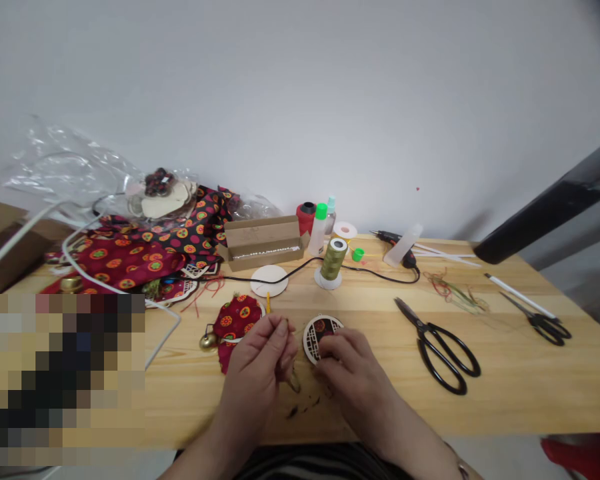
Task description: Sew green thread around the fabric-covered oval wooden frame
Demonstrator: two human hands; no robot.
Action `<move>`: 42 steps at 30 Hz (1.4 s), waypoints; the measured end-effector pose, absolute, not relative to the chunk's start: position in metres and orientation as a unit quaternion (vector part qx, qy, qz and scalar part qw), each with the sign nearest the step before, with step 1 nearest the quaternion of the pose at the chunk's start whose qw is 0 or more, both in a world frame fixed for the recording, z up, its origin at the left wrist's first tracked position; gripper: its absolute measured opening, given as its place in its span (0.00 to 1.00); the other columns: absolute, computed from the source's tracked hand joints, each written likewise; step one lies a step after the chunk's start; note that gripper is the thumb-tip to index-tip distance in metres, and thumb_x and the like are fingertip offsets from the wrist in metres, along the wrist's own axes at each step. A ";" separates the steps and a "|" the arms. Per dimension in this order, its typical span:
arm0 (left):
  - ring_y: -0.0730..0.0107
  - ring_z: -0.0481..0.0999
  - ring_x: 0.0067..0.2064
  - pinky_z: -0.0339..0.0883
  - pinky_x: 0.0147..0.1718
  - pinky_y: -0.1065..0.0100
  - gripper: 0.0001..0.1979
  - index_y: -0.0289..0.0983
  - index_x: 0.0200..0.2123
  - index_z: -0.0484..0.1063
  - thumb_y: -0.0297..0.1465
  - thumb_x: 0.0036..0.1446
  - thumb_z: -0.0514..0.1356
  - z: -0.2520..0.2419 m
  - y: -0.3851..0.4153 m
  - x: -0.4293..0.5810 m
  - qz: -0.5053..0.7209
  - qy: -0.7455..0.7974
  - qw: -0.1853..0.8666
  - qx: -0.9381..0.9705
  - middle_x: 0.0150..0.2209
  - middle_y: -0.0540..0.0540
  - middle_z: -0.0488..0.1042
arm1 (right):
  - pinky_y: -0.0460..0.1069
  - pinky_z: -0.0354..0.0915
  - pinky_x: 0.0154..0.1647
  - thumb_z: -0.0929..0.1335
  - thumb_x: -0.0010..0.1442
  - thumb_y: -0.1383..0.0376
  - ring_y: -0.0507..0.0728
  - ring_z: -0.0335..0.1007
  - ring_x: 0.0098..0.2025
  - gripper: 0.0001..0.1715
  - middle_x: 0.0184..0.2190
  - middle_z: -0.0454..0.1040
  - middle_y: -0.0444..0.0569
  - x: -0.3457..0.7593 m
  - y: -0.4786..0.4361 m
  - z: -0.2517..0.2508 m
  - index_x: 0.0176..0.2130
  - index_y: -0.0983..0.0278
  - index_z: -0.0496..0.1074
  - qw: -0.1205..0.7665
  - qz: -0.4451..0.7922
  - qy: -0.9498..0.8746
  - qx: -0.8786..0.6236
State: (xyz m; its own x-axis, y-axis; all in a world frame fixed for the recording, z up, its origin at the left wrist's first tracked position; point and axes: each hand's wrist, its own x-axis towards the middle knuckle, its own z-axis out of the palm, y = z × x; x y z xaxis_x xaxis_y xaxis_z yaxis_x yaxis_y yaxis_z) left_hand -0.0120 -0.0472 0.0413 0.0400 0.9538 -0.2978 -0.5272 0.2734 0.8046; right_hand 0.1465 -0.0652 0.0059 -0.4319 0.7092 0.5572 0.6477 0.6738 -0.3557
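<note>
My left hand (pixel 263 350) is closed in a pinch; whatever sits between thumb and fingers is too small to make out. A short olive-gold loop (pixel 294 383) shows just below those fingers. Curled over the lower right part of a round white lattice ornament (pixel 310 340) with dark patterned cloth is my right hand (pixel 347 363). Its fingertips are pressed together, and what they grip is hidden. Left of my left hand lies a red patterned cloth piece (pixel 237 317) with a brass bell (pixel 209 340). Dark scraps (pixel 293 412) are scattered between my wrists.
Large black-handled scissors (pixel 447 353) lie to the right, with smaller scissors (pixel 545 327) beyond. An olive thread spool (pixel 334 260), a cardboard box (pixel 265 250), a green-capped bottle (pixel 319 230) and a glue gun (pixel 395 243) stand or lie behind. Patterned fabric (pixel 135 257) is heaped at left.
</note>
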 end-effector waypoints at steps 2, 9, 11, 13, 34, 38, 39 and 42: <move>0.82 0.54 0.19 0.48 0.17 0.80 0.09 0.35 0.27 0.72 0.34 0.49 0.66 0.041 -0.047 -0.011 0.546 0.430 0.671 0.259 0.17 0.56 0.62 | 0.51 0.66 0.43 0.63 0.60 0.74 0.55 0.65 0.43 0.10 0.37 0.70 0.50 0.149 -0.066 0.017 0.31 0.63 0.70 0.410 0.151 -0.783 -0.442; 0.83 0.46 0.18 0.42 0.16 0.79 0.10 0.32 0.28 0.77 0.35 0.52 0.64 0.037 -0.045 -0.005 0.499 0.430 0.701 0.274 0.17 0.56 0.58 | 0.48 0.68 0.35 0.67 0.57 0.68 0.54 0.71 0.33 0.07 0.30 0.74 0.48 0.145 -0.062 0.050 0.28 0.64 0.72 0.518 0.361 -0.576 -0.520; 0.83 0.46 0.18 0.40 0.16 0.79 0.10 0.32 0.29 0.78 0.35 0.51 0.65 0.039 -0.044 -0.002 0.488 0.422 0.719 0.258 0.16 0.57 0.55 | 0.48 0.68 0.33 0.67 0.57 0.66 0.53 0.71 0.30 0.06 0.27 0.75 0.47 0.138 -0.063 0.052 0.29 0.64 0.74 0.515 0.383 -0.545 -0.540; 0.83 0.47 0.19 0.40 0.16 0.79 0.10 0.31 0.31 0.78 0.34 0.50 0.66 0.042 -0.044 -0.001 0.487 0.417 0.726 0.248 0.16 0.57 0.55 | 0.47 0.68 0.30 0.68 0.56 0.65 0.53 0.70 0.28 0.06 0.26 0.76 0.47 0.132 -0.064 0.052 0.30 0.64 0.75 0.510 0.392 -0.532 -0.550; 0.82 0.49 0.18 0.43 0.17 0.79 0.13 0.31 0.36 0.80 0.35 0.51 0.65 0.044 -0.046 -0.001 0.482 0.432 0.719 0.252 0.14 0.56 0.57 | 0.47 0.68 0.27 0.68 0.53 0.63 0.53 0.70 0.26 0.09 0.23 0.76 0.48 0.113 -0.069 0.038 0.27 0.66 0.73 0.546 0.382 -0.477 -0.573; 0.82 0.51 0.19 0.43 0.19 0.79 0.12 0.31 0.37 0.80 0.34 0.52 0.64 0.042 -0.046 -0.002 0.487 0.425 0.722 0.247 0.14 0.56 0.57 | 0.46 0.68 0.28 0.68 0.53 0.63 0.53 0.70 0.26 0.09 0.23 0.76 0.48 0.113 -0.070 0.038 0.27 0.67 0.74 0.522 0.369 -0.501 -0.583; 0.82 0.51 0.19 0.43 0.19 0.79 0.12 0.31 0.36 0.80 0.34 0.52 0.64 0.043 -0.046 -0.001 0.487 0.424 0.723 0.245 0.14 0.56 0.58 | 0.46 0.68 0.28 0.68 0.53 0.63 0.53 0.71 0.26 0.09 0.23 0.76 0.49 0.113 -0.070 0.038 0.27 0.67 0.74 0.518 0.369 -0.505 -0.583; 0.81 0.51 0.19 0.44 0.19 0.78 0.12 0.31 0.36 0.80 0.34 0.52 0.65 0.044 -0.045 -0.001 0.487 0.426 0.723 0.243 0.13 0.57 0.57 | 0.46 0.68 0.27 0.67 0.53 0.63 0.53 0.71 0.26 0.09 0.24 0.76 0.49 0.111 -0.070 0.038 0.26 0.67 0.73 0.511 0.371 -0.514 -0.581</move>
State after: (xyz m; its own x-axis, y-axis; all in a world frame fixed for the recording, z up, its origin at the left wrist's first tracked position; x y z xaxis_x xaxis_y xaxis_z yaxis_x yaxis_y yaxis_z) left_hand -0.0011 -0.0453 0.0441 0.1623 0.9107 -0.3799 -0.4965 0.4081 0.7662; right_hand 0.1114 -0.0705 0.0383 0.1957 0.9761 0.0942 0.2180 0.0504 -0.9747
